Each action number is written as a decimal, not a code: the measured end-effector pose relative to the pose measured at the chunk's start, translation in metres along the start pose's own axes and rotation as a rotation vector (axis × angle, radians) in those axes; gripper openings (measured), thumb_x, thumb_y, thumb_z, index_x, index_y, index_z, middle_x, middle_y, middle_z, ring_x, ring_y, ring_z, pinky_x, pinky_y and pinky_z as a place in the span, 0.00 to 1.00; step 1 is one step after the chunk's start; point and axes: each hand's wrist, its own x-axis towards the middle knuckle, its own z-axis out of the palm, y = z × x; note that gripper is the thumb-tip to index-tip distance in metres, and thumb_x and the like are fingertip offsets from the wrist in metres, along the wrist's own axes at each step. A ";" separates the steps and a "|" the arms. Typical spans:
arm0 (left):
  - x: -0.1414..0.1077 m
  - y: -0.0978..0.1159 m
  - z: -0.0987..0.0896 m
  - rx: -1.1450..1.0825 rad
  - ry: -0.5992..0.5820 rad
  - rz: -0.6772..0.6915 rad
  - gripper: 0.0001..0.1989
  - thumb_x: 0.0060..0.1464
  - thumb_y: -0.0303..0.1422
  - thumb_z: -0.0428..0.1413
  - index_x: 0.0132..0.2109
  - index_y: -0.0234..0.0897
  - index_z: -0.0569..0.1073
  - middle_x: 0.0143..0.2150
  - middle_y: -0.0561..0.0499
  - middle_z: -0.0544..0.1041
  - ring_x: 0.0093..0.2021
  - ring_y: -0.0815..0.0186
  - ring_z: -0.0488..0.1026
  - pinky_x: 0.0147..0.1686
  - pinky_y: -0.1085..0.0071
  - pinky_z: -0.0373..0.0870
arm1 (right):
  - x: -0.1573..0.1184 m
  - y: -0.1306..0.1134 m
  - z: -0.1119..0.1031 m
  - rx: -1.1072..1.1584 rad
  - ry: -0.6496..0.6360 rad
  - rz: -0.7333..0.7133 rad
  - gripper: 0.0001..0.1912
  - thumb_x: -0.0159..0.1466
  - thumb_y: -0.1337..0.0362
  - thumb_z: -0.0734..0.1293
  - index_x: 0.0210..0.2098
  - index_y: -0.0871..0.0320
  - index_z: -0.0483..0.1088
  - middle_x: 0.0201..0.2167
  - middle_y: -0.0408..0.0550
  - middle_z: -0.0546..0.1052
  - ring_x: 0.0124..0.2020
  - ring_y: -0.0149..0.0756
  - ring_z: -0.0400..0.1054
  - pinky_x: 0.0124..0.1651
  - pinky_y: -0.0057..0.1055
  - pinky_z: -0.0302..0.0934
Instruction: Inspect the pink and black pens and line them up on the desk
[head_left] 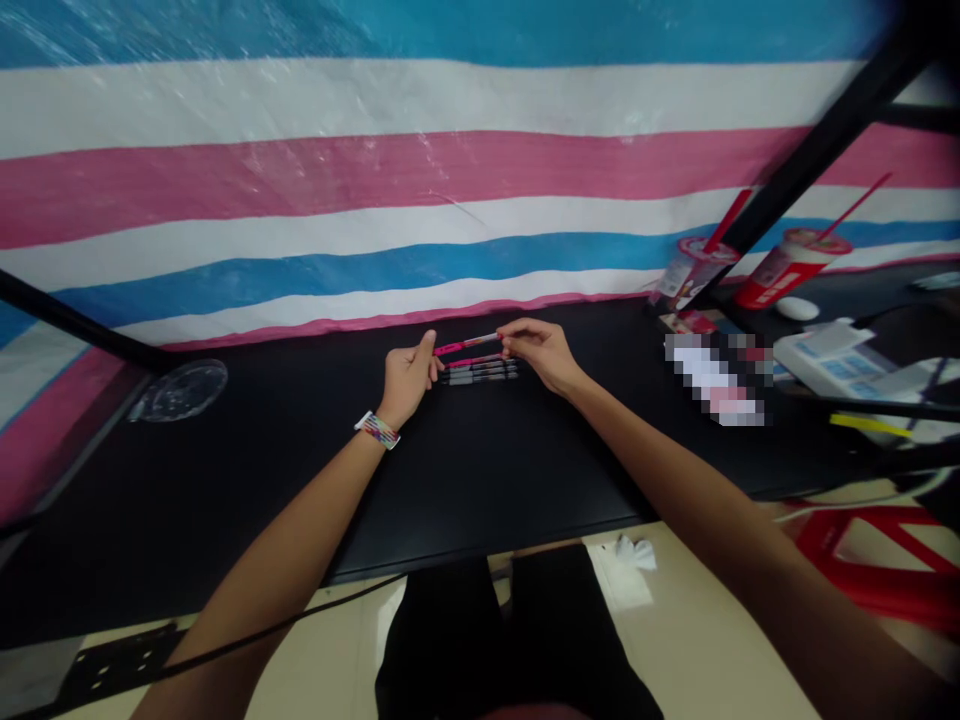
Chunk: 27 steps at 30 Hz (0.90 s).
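**Two hands pinch one pink pen above a small row of others**

Around the pens as a clock's centre, the left hand (407,385) is at nine o'clock, thumb and fingers clamped on one end of the pink pen (466,345); the right hand (546,357), at three, has its fingertips closed on the other end. The held pen tilts slightly up toward the right. Just beneath it are a second pink pen (474,361) and a stack-like row of dark-and-silver pens (480,375) on the black tabletop (247,500); whether fingers also touch the second pink one, I cannot tell.

A woven multicolored wristband (379,430) circles the left wrist. Well out at nine o'clock rests a clear plastic lid or dish (184,390). Toward two stand a straw-topped drink cup (696,268) and a red-and-white cup (787,268); a white computer mouse (797,308) sits nearer three.
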 end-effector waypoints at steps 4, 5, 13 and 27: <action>0.003 -0.003 0.000 -0.046 0.019 -0.024 0.42 0.71 0.62 0.54 0.13 0.43 0.67 0.12 0.50 0.65 0.25 0.65 0.79 0.29 0.71 0.69 | 0.000 -0.002 0.001 -0.006 -0.001 -0.054 0.06 0.58 0.58 0.84 0.36 0.46 0.89 0.43 0.46 0.85 0.34 0.37 0.77 0.44 0.44 0.74; 0.004 -0.004 -0.001 -0.053 0.029 -0.029 0.43 0.71 0.63 0.55 0.13 0.43 0.66 0.11 0.51 0.64 0.24 0.64 0.79 0.29 0.71 0.69 | 0.000 -0.003 0.001 -0.003 0.002 -0.067 0.05 0.59 0.58 0.84 0.35 0.46 0.89 0.46 0.47 0.85 0.35 0.37 0.77 0.44 0.44 0.75; 0.006 -0.004 -0.003 -0.012 0.066 0.085 0.31 0.71 0.55 0.60 0.24 0.41 0.77 0.20 0.52 0.72 0.24 0.68 0.71 0.30 0.69 0.68 | 0.002 -0.003 -0.001 -0.028 0.065 -0.003 0.11 0.59 0.55 0.83 0.41 0.49 0.88 0.31 0.44 0.83 0.31 0.37 0.76 0.42 0.43 0.75; 0.006 -0.011 -0.006 -0.184 0.034 0.097 0.13 0.63 0.42 0.69 0.50 0.41 0.87 0.46 0.45 0.89 0.48 0.58 0.87 0.55 0.61 0.82 | 0.008 -0.003 -0.008 -0.089 0.202 -0.044 0.10 0.58 0.58 0.77 0.39 0.52 0.85 0.30 0.44 0.82 0.27 0.34 0.73 0.37 0.39 0.72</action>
